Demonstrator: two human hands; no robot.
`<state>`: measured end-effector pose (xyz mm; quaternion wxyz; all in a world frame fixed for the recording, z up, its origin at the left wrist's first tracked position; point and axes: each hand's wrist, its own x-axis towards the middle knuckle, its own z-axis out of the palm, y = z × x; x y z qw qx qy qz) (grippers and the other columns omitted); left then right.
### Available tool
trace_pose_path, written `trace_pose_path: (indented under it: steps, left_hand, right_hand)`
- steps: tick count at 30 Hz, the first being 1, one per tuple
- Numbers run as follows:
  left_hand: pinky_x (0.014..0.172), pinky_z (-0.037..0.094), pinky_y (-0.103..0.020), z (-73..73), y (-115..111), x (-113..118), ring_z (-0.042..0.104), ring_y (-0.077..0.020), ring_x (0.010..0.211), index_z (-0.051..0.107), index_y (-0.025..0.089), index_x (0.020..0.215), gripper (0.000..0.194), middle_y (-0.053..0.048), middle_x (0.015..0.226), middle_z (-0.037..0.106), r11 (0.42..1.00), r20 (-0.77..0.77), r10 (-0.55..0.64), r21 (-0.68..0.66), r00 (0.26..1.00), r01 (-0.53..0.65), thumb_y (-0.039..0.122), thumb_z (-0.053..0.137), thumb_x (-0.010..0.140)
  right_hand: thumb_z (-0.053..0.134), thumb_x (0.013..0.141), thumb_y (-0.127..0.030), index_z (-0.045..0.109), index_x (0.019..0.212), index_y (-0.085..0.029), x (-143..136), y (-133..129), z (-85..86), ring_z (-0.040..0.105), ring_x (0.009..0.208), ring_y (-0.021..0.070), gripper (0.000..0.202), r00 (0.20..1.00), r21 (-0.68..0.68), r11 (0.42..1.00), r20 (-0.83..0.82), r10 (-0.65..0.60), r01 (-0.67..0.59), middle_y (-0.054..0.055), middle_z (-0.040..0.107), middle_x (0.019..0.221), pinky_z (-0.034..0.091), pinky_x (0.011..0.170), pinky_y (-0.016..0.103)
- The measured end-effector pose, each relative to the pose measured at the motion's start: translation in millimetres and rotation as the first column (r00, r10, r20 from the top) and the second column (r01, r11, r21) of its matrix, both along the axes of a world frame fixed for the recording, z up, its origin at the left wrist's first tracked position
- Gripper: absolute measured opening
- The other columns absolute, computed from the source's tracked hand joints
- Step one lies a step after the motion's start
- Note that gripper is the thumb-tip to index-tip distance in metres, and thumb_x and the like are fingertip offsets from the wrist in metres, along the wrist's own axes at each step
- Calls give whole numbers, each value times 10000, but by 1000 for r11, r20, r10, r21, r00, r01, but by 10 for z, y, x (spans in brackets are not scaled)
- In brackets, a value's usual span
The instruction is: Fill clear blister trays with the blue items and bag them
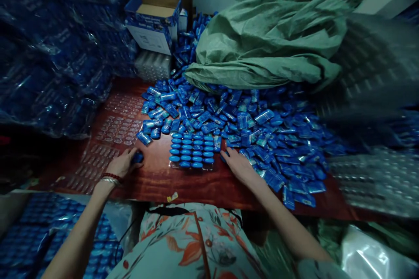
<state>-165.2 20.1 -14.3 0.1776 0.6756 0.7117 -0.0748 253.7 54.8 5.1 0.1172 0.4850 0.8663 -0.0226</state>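
Observation:
My left hand is closed around a small dark blue packet, just above the table at the left of a clear tray. Bracelets circle that wrist. The clear plastic tray lies in the middle, bearing rows of glossy blue oval packets. On its other side my right hand rests low by the heap, its fingertips curled on a small blue packet that they partly hide. A big loose heap of blue wrapped packets spreads behind the tray and along the right.
Empty clear trays lie at the left of the red-brown table. A green cloth sack covers the heap's back. Behind stands an open blue-white box. Wrapped blue stacks rise left; stacked clear trays stand right.

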Motion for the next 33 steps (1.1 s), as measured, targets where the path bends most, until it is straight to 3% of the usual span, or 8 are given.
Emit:
trace_pose_path:
  steps: [3,6,10,13,17,22,28,33]
  left_hand:
    - [627,461,-293,68,-155,189,619,-218,762,529,215,989,298,-73,975,594,997,152,-49,68,987,39,437,477,799]
    - [669,479,-289,136,-373,476,609,-191,754,522,203,928,227,-49,860,607,966,415,-120,258,902,10,399,457,833]
    - [753,501,-285,83,-523,909,614,-169,843,514,192,991,176,-62,915,623,890,589,-213,447,780,-95,285,404,890]
    - [805,509,-285,-97,-489,1083,614,-163,907,524,198,1032,184,-76,987,625,828,565,-316,557,762,-69,214,398,899]
    - [783,521,-244,-257,-406,1042,615,-147,919,527,192,1131,281,-94,1021,609,770,430,-456,629,779,104,144,371,903]
    - [711,524,-236,-129,-338,978,616,-141,843,524,195,1154,326,-94,985,606,743,268,-554,586,789,323,121,326,906]
    - [705,521,-253,-22,-224,1042,609,-149,803,535,209,1133,333,-92,1014,593,776,246,-596,424,765,468,99,353,877]
    - [718,524,-266,-104,-218,1052,612,-167,859,523,189,1159,339,-106,1031,597,737,234,-593,544,771,402,99,335,892]
  right_hand:
    - [473,768,-12,522,1150,-195,39,13,75,595,732,161,427,1000,-71,997,-19,10,-11,115,558,1108,415,569,241]
    - [500,838,-155,505,1119,-213,141,-182,110,608,731,154,287,947,-115,993,-316,-54,18,73,575,1065,446,608,244]
    - [483,888,-275,478,1110,-214,0,-537,-16,616,854,169,230,613,-84,971,-762,-207,223,41,623,974,487,747,270]
    - [404,915,-210,478,1115,-213,-226,-664,-226,598,925,167,213,495,-84,970,-848,-190,228,52,611,999,485,803,288]
    - [342,896,-109,494,1147,-176,-294,-659,-417,558,948,185,302,669,102,979,-742,-44,178,91,591,1018,467,807,318]
    - [371,838,-31,558,1114,-125,-328,-651,-225,513,774,214,346,948,217,976,-314,45,25,93,603,845,413,657,332]
    - [378,773,22,624,912,-66,-804,-656,135,471,670,216,296,985,256,951,18,174,-172,113,565,716,355,605,335]
    - [403,761,16,621,787,-80,-909,-533,179,480,632,211,240,976,214,952,69,207,-217,110,556,668,353,599,336]
